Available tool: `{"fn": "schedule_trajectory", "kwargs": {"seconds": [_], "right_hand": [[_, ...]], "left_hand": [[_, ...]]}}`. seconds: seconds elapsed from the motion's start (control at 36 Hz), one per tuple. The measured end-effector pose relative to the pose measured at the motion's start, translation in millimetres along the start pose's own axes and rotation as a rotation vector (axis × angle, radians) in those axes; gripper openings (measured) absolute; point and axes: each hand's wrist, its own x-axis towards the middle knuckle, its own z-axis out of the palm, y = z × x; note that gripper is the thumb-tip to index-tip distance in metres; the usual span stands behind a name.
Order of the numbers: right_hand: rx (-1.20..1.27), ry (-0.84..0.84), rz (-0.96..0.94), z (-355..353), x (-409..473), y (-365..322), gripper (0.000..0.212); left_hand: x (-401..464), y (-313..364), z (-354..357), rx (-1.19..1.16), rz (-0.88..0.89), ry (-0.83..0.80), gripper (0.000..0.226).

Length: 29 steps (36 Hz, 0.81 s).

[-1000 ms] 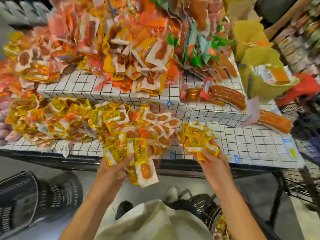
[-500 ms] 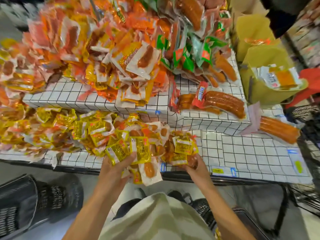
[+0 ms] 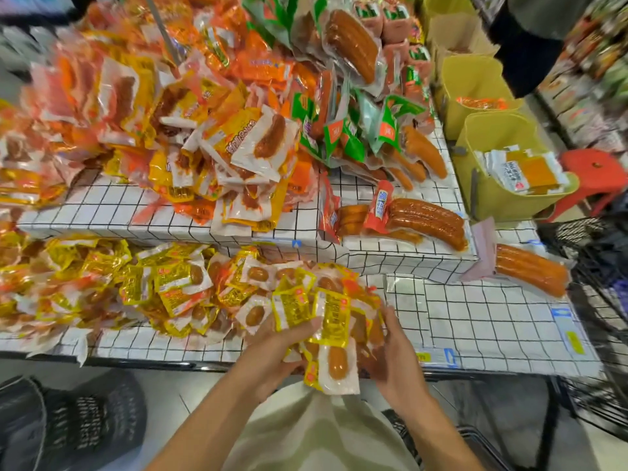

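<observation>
My left hand (image 3: 272, 351) grips a bunch of small yellow-and-white sausage packets (image 3: 326, 324) at the front edge of the checked display table (image 3: 475, 321). One packet (image 3: 338, 363) hangs down from the bunch with its sausage showing. My right hand (image 3: 394, 351) presses against the right side of the same bunch, fingers curled round it. A heap of the same yellow packets (image 3: 153, 287) lies just left of my hands on the lower tier.
A raised tier (image 3: 102, 205) carries heaps of orange, white and green sausage packs. Large sausages (image 3: 424, 220) lie at its right end, another pack (image 3: 530, 268) below. Yellow baskets (image 3: 503, 171) stand at right, a red stool (image 3: 594, 175) beyond. Black baskets (image 3: 68, 423) sit on the floor at left.
My right hand has come in from the right with its packets and now meets the bunch in my left hand. The view has shifted closer to the table.
</observation>
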Motion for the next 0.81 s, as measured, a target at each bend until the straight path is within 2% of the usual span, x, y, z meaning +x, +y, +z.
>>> {"fn": "schedule_trajectory", "kwargs": {"seconds": [0.06,0.17,0.25,0.33,0.42,0.5,0.58,0.64,0.69,0.81], "right_hand": [[-0.032,-0.004,0.033,-1,2,-3,0.046],[-0.06,0.125,-0.087,-10,5,-10,0.038],[-0.066,0.18,-0.171,-11,7,-20,0.025],[-0.068,0.224,-0.229,-11,12,-28,0.022],[-0.246,0.234,-0.282,-11,22,-30,0.023],[-0.519,0.179,-0.252,-13,33,-20,0.017],[-0.619,0.126,-0.235,-18,44,-3,0.034],[-0.624,0.127,-0.238,-18,46,5,0.043],[-0.632,0.141,-0.248,-19,47,12,0.047],[-0.645,0.165,-0.243,-20,48,15,0.054]], "left_hand": [[7,-2,9,0.049,-0.043,-0.041,0.058],[27,0,21,0.156,0.0,-0.038,0.05],[33,7,29,0.19,0.062,-0.062,0.058],[35,18,37,0.313,0.158,-0.072,0.035],[46,22,35,0.604,0.393,0.04,0.044],[56,13,22,1.009,0.68,0.26,0.057],[68,-4,5,1.285,0.849,0.359,0.058],[76,-19,-3,1.421,0.868,0.287,0.058],[84,-35,-10,1.544,0.81,0.203,0.059],[101,-48,-17,1.713,0.768,0.21,0.066]]}}
